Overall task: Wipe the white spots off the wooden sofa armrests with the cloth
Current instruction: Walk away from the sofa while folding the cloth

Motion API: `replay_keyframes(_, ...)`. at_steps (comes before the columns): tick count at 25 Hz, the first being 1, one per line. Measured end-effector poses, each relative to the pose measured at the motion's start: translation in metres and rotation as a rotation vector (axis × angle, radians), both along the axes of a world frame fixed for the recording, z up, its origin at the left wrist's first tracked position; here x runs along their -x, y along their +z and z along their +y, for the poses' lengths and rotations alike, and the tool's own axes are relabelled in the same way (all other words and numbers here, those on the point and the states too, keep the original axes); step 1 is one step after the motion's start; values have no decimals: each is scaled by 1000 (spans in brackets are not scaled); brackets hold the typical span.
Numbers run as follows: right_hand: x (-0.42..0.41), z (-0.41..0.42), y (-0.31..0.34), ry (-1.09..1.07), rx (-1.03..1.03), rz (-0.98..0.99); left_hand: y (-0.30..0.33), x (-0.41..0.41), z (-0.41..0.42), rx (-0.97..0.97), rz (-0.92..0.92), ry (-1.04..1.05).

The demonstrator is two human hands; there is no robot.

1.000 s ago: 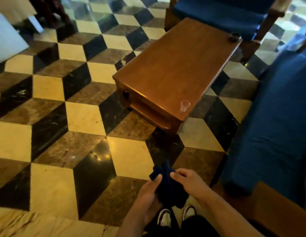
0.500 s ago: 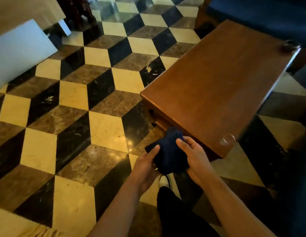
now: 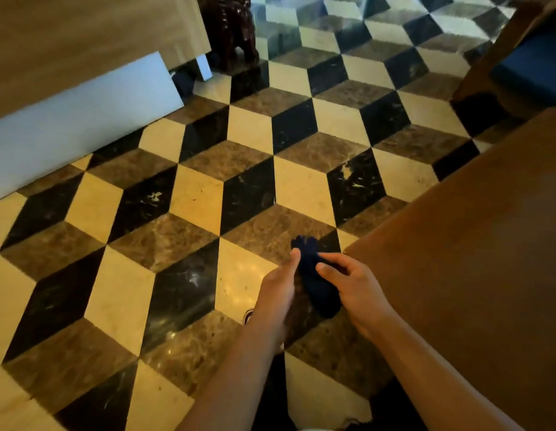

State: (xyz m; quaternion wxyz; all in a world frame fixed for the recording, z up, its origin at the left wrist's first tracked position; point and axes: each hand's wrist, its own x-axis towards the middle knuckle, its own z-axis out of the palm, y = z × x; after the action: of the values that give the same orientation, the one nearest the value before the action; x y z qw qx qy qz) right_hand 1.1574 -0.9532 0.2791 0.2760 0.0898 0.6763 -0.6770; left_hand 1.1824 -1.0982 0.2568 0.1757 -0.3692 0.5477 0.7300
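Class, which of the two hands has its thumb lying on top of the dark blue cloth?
The right hand: its thumb lies across the dark blue cloth; the left hand holds its side.

The brown wooden coffee table [image 3: 475,259] runs off the right edge. The bunched dark blue cloth [image 3: 317,281] is partly hidden between both hands. The blue-cushioned wooden sofa [image 3: 531,66] is cropped.
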Motion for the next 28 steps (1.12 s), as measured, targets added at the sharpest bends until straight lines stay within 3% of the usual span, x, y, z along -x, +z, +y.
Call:
replay_keyframes(4, 103, -50, 5, -57, -12, 42, 4, 113, -62, -280, 108, -96)
replay_keyframes(9, 208, -60, 23, -394, 45, 67, 24, 253, -78, -390, 66, -181)
replay_keyframes(14, 334, -41, 13, -301, -392, 291, 26, 414, -53, -404, 89, -336)
replay_keyframes(16, 394, -29, 6, -335, -470, 320, 20, 474, -35, -354, 107, -399)
replay_keyframes(19, 484, -5, 8, -547, -304, 236, 12, 572, -10, -372, 68, -378)
replay_keyframes(22, 550, 32, 15, -979, 94, -40, 21, 651, 22, -364, 25, -365)
replay_keyframes(24, 586, 64, 10, -1113, 361, -192, 24, 702, 54, -378, -10, -401)
replay_keyframes(28, 652, 117, -19, -1191, 413, -437, 7, 789, 140, -328, -58, -528)
